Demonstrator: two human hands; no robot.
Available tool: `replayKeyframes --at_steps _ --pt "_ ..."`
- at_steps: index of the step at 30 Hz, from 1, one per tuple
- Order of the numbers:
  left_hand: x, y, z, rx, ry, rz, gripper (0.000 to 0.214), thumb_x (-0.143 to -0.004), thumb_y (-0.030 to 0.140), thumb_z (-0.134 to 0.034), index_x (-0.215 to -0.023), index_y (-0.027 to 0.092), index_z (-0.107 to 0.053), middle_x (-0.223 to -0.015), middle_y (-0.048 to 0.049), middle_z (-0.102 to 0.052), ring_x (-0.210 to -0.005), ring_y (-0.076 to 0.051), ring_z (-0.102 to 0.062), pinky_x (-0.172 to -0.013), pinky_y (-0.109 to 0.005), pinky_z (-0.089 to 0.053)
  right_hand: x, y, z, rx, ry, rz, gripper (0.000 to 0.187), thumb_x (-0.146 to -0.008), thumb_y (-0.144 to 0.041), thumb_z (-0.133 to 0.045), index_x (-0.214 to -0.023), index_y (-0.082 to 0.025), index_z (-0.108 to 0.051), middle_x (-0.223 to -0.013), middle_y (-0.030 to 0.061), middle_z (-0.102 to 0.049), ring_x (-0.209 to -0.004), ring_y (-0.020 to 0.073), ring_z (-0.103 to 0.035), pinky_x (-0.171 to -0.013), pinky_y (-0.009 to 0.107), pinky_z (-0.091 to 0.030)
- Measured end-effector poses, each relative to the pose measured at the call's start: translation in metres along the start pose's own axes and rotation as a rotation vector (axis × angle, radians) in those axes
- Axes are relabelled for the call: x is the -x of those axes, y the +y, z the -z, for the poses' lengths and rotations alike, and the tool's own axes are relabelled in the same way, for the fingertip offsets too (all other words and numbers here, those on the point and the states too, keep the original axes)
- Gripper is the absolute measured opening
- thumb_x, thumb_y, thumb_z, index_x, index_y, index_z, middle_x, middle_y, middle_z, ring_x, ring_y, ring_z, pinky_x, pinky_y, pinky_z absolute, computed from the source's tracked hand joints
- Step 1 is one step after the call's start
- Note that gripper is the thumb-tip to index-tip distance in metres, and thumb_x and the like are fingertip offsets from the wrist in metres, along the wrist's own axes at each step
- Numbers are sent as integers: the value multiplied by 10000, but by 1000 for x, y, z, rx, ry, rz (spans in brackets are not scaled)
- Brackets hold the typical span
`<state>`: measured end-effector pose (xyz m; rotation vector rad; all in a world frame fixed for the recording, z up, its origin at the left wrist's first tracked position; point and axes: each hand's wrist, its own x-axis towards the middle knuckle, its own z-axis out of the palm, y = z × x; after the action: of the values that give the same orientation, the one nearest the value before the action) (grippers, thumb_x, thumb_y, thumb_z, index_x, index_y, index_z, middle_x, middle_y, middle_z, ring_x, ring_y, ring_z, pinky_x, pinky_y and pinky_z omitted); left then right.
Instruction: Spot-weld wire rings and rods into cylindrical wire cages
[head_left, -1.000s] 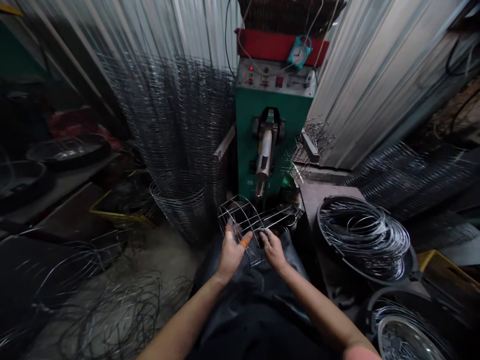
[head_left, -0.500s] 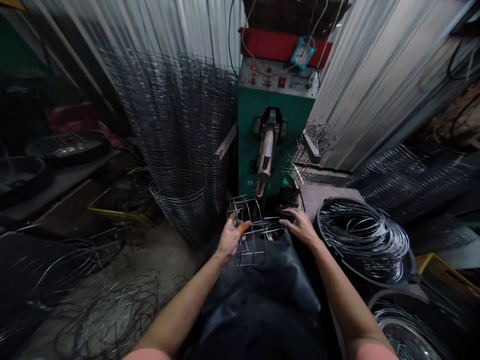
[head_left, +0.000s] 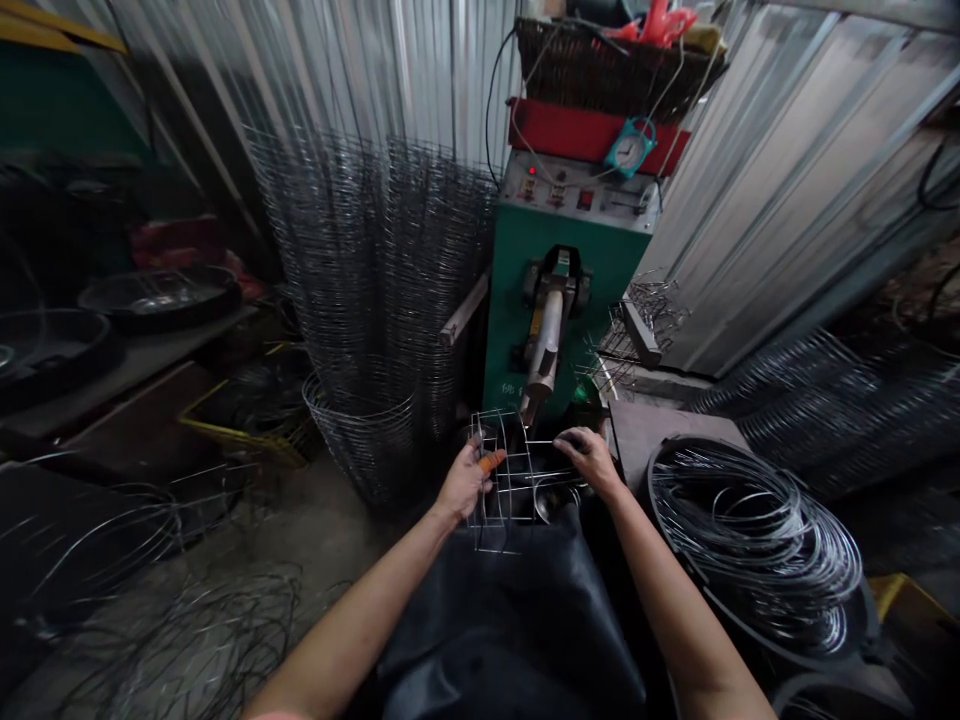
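corrugated metal wall behind, left hand closed on wire cage, right hand hold unclear

One bare left hand and one bare right hand show, with one orange finger cover and one boxy silver wire cage. Behind stand one green metal welding machine, one round blue clock and one brown woven basket. Two round black pans sit leftward; one black round tub holds coiled silver wire.

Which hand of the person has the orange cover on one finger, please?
The left hand, on the wire frame, wears the orange finger cover; the right hand shows no such cover.
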<state>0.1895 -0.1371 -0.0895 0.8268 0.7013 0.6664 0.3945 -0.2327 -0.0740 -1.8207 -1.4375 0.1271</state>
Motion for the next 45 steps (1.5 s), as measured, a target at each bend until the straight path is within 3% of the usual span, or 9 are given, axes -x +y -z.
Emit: replayKeyframes --at_steps 12,19,22,27,30,33,38,45 --pt "-25 3 -3 10 14 37 617 -538 291 -785 -1061 216 -468 -627 95 -355 -425 -2 -270 -365 -131 -202 -29 14 -2 3 -65 4 322 -802 -499 -509 -723 -222 -652 -754 43 -655 -757 198 -589 -706 323 -451" --pt "-32 5 -5 27 3 49 560 -510 261 -793 -984 199 -500 -619 93 -381 -422 -1 -269 -355 -123 -187 -37 21 -4 27 -83 -11 288 -804 -474 -516 -732 -229 -650 -765 29 -658 -770 189 -589 -724 310 -448" --pt "-34 6 -4 24 8 64 542 -514 252 -788 -973 189 -505 -671 67 -461 -429 0 -287 -352 -126 -194 -37 21 -2 39 -101 -16 284 -806 -464 -518 -729 -225 -650 -755 34 -657 -765 194 -591 -731 319 -451" --pt "-33 7 -6 8 24 56 562 -498 260 -797 -974 183 -507 -666 68 -451 -432 0 -281 -359 -128 -192 -10 18 4 122 41 27 338 -772 -500 -568 -958 -225 -633 -1064 92 -610 -1038 251 -524 -901 406 -395" --pt "-32 7 -6 10 18 45 575 -492 280 -803 -971 184 -501 -697 60 -469 -440 4 -282 -368 -129 -200 12 21 3 170 86 9 344 -735 -542 -593 -829 -214 -640 -1223 118 -519 -1197 297 -396 -979 475 -316" --pt "-30 7 -7 26 15 23 610 -487 295 -806 -993 191 -482 -748 49 -491 -450 4 -293 -379 -134 -236 18 29 1 113 93 -46 369 -744 -556 -569 -657 -199 -598 -1250 118 -499 -1221 304 -367 -992 493 -291" --pt "-31 5 -7 45 15 21 641 -498 299 -801 -1035 207 -463 -739 53 -479 -460 -8 -313 -383 -142 -245 3 34 4 -22 162 -91 347 -737 -533 -581 -638 -200 -559 -1192 111 -534 -1151 280 -437 -963 460 -328" --pt "-34 9 -3 79 51 -28 619 -536 289 -786 -1061 221 -466 -670 82 -426 -453 -8 -302 -389 -135 -217 -10 25 -5 13 75 -1 316 -733 -522 -596 -640 -223 -559 -1133 71 -558 -1127 275 -418 -958 468 -303"
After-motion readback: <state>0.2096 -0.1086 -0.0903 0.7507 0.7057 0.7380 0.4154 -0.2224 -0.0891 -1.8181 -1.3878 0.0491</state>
